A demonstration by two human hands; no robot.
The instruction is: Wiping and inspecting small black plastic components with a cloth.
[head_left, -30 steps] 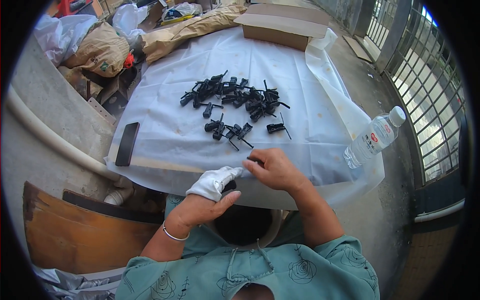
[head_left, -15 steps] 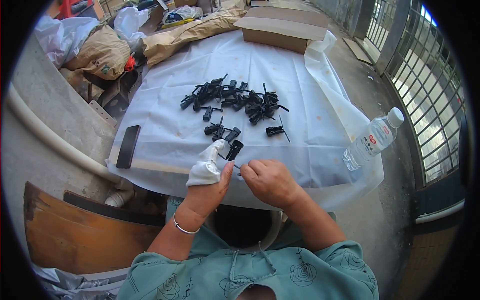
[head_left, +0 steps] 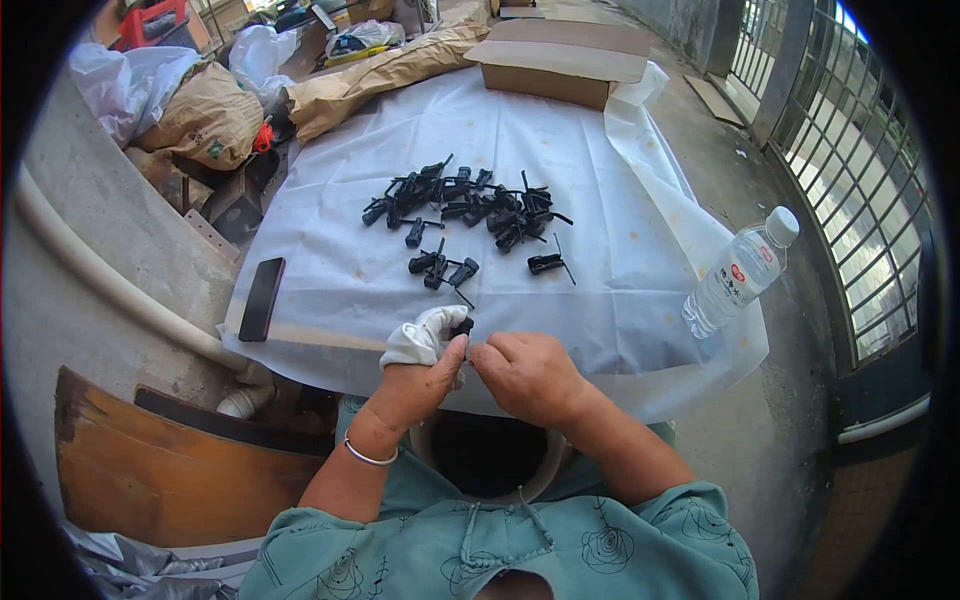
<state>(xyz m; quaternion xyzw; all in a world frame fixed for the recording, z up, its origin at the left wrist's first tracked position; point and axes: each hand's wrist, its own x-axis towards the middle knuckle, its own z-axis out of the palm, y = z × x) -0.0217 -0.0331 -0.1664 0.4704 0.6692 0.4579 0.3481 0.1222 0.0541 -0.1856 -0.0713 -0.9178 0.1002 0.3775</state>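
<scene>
My left hand [head_left: 418, 378] grips a white cloth [head_left: 420, 335] and pinches a small black clip part [head_left: 462, 327] against it. My right hand [head_left: 525, 375] meets the left at that part, fingers closed on it from the right. Both hands hover over the near edge of the white sheet [head_left: 620, 300]. A pile of several similar black clip parts [head_left: 470, 205] lies in the middle of the sheet, with a few loose ones [head_left: 440, 268] nearer to my hands.
A black flat bar [head_left: 262, 297] lies at the sheet's left edge. A clear water bottle [head_left: 738, 275] stands at the right. A cardboard box [head_left: 560, 62] sits at the far end. Bags and sacks [head_left: 205, 115] pile up far left. A round bucket [head_left: 488, 455] is below my hands.
My hands drew back from the sheet toward my body. The left hand brought up a black part with the cloth, and the right hand closed onto it.
</scene>
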